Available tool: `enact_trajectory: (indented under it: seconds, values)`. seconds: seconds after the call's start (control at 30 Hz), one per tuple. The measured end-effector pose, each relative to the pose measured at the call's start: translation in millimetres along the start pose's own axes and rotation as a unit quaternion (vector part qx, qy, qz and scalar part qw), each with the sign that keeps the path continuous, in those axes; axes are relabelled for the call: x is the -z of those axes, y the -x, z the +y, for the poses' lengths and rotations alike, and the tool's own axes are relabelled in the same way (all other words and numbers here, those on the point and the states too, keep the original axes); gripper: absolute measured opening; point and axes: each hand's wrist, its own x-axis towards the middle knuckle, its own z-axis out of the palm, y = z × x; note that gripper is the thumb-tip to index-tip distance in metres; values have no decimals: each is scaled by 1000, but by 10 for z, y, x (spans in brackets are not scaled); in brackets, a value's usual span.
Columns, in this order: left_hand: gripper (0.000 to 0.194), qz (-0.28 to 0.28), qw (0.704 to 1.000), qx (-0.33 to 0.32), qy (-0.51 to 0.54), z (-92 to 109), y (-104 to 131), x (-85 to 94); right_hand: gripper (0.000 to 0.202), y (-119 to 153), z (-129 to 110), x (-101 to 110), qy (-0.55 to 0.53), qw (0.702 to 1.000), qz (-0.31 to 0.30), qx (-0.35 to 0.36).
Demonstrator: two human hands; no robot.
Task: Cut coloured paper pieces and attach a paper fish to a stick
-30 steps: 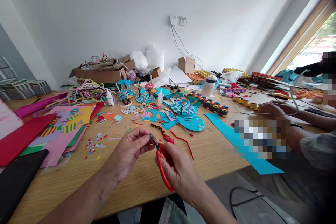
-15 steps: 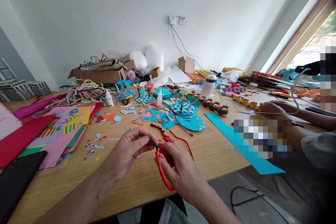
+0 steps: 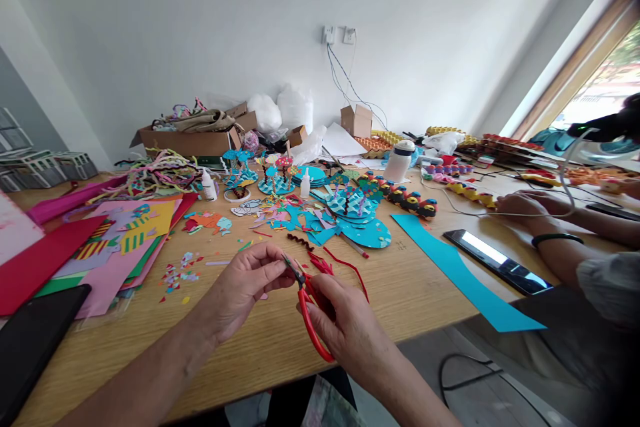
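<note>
Red-handled scissors (image 3: 311, 328) sit in my right hand (image 3: 345, 320), its fingers through and around the handles. The dark blades point up and left toward my left hand (image 3: 250, 283). That hand is closed in a pinch at the blade tips; whatever lies between its fingers is too small and covered to make out. Just beyond the scissors lie red pipe cleaners (image 3: 353, 270) and a dark brown twisted pipe cleaner (image 3: 300, 241). Blue paper scraps (image 3: 295, 220) spread behind them. Tiny coloured paper bits (image 3: 180, 277) lie left of my left hand.
Coloured paper sheets (image 3: 95, 260) and a black phone (image 3: 45, 347) lie at left. Glue bottles (image 3: 305, 185), a white bottle (image 3: 399, 163) and a cardboard box (image 3: 190, 143) stand farther back. At right are a blue strip (image 3: 460, 270), another phone (image 3: 495, 260) and another person's hands (image 3: 530, 207).
My hands and the scissors hold almost the same pose, with only a slight shift. The blurred patch over the phone at right is gone.
</note>
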Motion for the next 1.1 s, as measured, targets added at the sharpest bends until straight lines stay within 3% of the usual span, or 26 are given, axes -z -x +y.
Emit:
enact_trajectory:
  seconds: [0.83,1.1]
  values:
    - [6,8,1000,15,11,4,-11,35,12,12,19,-9,7,1000,-22,-12]
    - [10,37,999,9,8,4,-13,59,15,17,24,-10,-11,1000,-9,-9]
